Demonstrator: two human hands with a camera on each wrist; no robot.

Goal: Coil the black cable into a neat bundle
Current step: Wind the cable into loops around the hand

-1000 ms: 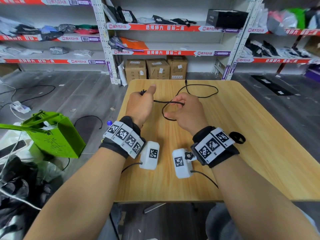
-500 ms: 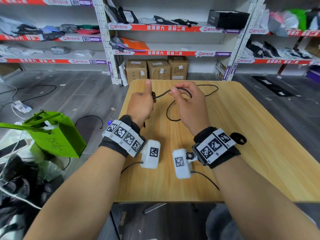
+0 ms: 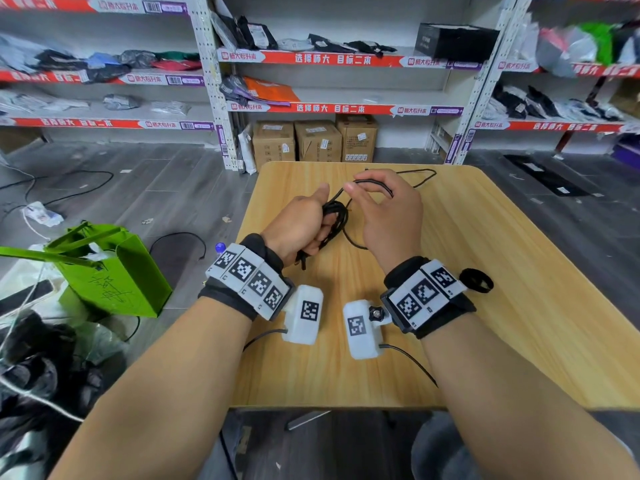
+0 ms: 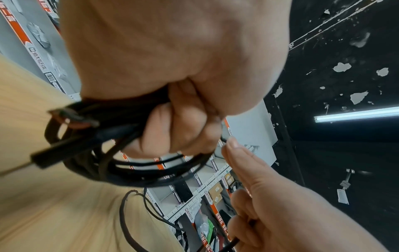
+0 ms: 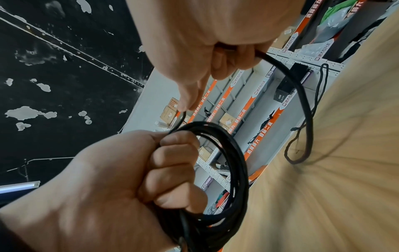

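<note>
Above the wooden table (image 3: pixel 485 271), my left hand (image 3: pixel 304 223) grips several loops of the black cable (image 3: pixel 334 216), fingers curled round the bundle (image 5: pixel 233 167) with the thumb up. A plug end (image 4: pixel 54 153) sticks out below the fist. My right hand (image 3: pixel 384 209) pinches a free stretch of the cable (image 5: pixel 287 73) just right of the coil and holds it arched over the hand. The loose tail (image 3: pixel 420 176) lies on the table's far edge in a slack loop (image 5: pixel 302 145).
A black strap ring (image 3: pixel 476 280) lies on the table by my right wrist. A green bag (image 3: pixel 110 268) and cables sit on the floor at the left. Shelves with cardboard boxes (image 3: pixel 315 142) stand behind the table.
My right hand has lifted a fresh length of cable toward the left hand. The loose loop that lay on the table has been drawn up, and the tail on the table is shorter.
</note>
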